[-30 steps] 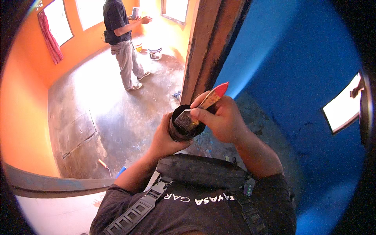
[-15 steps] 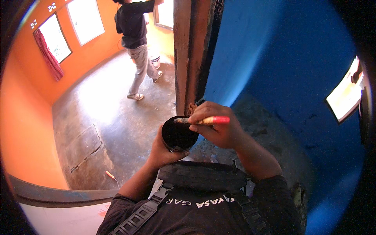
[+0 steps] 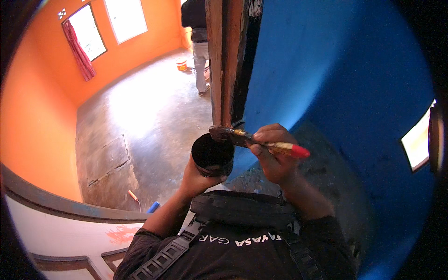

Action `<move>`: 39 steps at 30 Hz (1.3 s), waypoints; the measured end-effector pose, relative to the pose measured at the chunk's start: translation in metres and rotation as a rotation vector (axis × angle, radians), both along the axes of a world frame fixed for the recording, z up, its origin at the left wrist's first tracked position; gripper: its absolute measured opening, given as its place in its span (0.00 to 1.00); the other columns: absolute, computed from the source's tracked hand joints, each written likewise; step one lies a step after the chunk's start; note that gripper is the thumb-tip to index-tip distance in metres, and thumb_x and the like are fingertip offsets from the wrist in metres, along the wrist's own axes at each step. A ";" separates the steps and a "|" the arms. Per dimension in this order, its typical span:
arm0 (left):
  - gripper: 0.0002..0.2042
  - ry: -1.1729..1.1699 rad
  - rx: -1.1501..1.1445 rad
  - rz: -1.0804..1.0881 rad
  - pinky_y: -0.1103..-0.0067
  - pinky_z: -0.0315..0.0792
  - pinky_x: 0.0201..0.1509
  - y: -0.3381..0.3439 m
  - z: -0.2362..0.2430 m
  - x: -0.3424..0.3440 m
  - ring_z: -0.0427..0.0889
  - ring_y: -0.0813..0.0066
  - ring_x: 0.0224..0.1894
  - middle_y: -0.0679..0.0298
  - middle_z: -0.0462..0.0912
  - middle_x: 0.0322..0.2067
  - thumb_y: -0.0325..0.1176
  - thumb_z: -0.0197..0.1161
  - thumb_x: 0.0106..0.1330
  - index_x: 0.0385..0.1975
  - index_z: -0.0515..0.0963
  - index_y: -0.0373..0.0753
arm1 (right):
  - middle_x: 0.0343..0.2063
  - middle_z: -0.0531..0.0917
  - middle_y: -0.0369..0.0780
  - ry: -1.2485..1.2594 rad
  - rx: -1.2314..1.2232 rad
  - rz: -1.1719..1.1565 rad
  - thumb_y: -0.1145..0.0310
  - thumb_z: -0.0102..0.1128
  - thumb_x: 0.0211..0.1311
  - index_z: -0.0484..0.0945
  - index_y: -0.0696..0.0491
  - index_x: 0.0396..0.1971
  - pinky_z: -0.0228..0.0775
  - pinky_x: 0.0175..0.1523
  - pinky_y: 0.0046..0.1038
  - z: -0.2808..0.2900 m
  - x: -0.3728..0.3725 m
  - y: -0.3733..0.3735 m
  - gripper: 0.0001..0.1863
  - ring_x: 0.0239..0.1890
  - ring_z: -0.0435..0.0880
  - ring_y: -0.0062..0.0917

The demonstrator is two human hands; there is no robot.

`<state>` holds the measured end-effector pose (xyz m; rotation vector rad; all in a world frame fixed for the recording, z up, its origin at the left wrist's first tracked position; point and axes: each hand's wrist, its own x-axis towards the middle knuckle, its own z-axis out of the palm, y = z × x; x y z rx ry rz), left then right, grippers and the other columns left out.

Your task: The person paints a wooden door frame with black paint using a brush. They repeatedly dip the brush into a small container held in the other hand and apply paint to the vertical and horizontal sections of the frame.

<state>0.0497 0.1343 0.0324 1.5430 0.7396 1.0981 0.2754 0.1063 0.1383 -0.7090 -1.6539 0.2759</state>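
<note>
My left hand is wrapped around a round can, its mouth facing up and its inside very dark. A paintbrush with a red-tipped wooden handle is pinched in my right hand. Its dark, coated bristles are over the can's far right rim, close to the lower visible part of a wooden post. I cannot tell whether the bristles touch the rim or the wood. The post's room-side faces are brown, while the edge beside the blue wall is black.
A blue wall adjoins the post on the right. Left lies an orange-walled room where a person stands partly behind the post, near an orange-and-white bucket. A paint roller handle and a blue object lie on the floor.
The paintbrush has come up out of the can, and my right hand has shifted right, gripping farther back. The other person has moved partly behind the post. My view has turned slightly left.
</note>
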 end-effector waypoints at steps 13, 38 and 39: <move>0.44 -0.105 0.015 0.140 0.68 0.69 0.65 -0.011 0.021 0.010 0.74 0.64 0.60 0.55 0.72 0.59 0.24 0.78 0.45 0.64 0.59 0.37 | 0.35 0.79 0.42 0.646 -0.207 0.260 0.75 0.63 0.64 0.71 0.55 0.39 0.81 0.31 0.28 -0.009 0.008 0.019 0.09 0.30 0.84 0.25; 0.45 -0.149 -0.053 0.257 0.68 0.70 0.63 -0.027 -0.012 -0.039 0.75 0.63 0.59 0.55 0.73 0.57 0.26 0.77 0.45 0.65 0.58 0.37 | 0.28 0.82 0.42 -0.204 0.507 -0.455 0.76 0.75 0.48 0.74 0.50 0.33 0.76 0.32 0.32 -0.014 0.011 0.064 0.17 0.28 0.83 0.34; 0.45 -0.145 -0.049 0.266 0.68 0.70 0.63 -0.026 -0.012 -0.040 0.75 0.63 0.59 0.55 0.73 0.57 0.26 0.77 0.45 0.65 0.58 0.37 | 0.28 0.82 0.41 -0.215 0.548 -0.480 0.76 0.75 0.48 0.74 0.50 0.33 0.76 0.32 0.32 -0.001 0.010 0.069 0.16 0.28 0.83 0.35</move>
